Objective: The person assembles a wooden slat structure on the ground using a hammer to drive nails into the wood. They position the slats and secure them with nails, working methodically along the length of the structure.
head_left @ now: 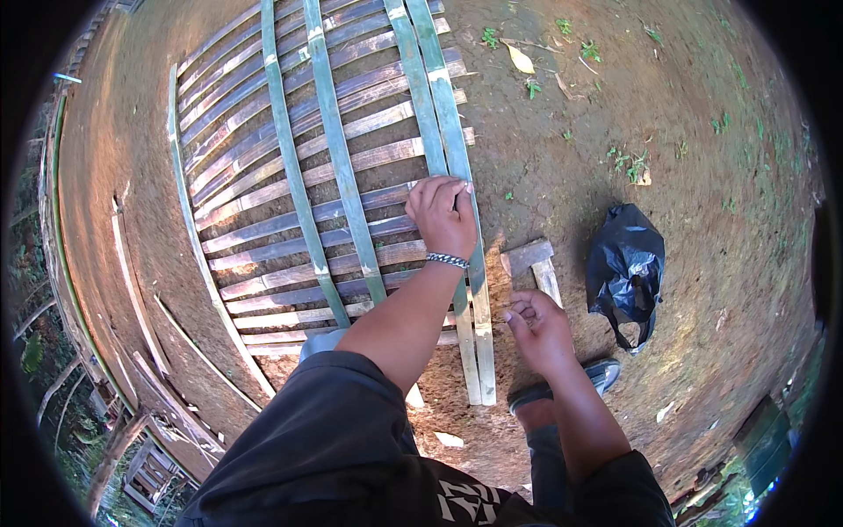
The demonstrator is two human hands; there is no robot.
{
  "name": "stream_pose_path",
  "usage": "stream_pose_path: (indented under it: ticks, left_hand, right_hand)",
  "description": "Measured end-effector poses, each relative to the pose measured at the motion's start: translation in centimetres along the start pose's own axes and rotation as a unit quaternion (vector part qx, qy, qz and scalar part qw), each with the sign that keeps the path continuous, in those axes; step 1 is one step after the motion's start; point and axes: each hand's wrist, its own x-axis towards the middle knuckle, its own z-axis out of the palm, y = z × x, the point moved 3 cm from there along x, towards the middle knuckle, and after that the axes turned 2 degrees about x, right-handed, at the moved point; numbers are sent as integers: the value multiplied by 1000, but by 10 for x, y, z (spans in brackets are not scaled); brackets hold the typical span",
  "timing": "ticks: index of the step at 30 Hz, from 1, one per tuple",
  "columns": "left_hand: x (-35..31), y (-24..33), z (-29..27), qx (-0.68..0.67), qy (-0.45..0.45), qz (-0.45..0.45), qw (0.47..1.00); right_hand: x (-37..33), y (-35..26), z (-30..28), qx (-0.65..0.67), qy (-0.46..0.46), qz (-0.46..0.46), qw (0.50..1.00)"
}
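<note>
A lattice of split bamboo lies on the ground, with pale crosswise slats under long green strips. My left hand, a chain bracelet at its wrist, is closed over the paired bamboo strips along the lattice's right side. To the right of these strips, my right hand is held with fingers curled and thumb close to them. Whatever lies between those fingertips is too small to make out. Just beyond it are a short grey wooden piece and a pale strip, partly hidden by that hand.
A black plastic bag sits on the dirt to the right, near my shoe. Loose bamboo strips lie at left. A yellow leaf and small weeds dot the ground. A wooden structure stands at lower left.
</note>
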Motion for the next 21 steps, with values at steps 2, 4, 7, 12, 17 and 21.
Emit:
stream_pose_path:
  ticks: [2, 4, 7, 12, 17, 21]
  left_hand:
    - [0, 3, 1, -4, 4, 0, 1000]
    - [1, 4, 1, -1, 10, 2, 1000]
    - [2, 3, 0, 5, 20, 2, 1000]
    - [1, 1, 3, 26, 21, 10, 999]
    - [0, -1, 7, 28, 8, -5, 1000]
    - [-2, -4, 6, 36, 10, -8, 999]
  right_hand:
    - [2, 4, -2, 16, 5, 6, 1000]
    - [7, 2, -4, 14, 3, 3, 1000]
    - [25, -4, 0, -5, -3, -21, 1000]
    - [107, -27, 25, 11, 40, -44, 998]
    - [159, -42, 42, -21, 109, -91, 990]
    - [163, -45, 48, -12, 107, -45, 993]
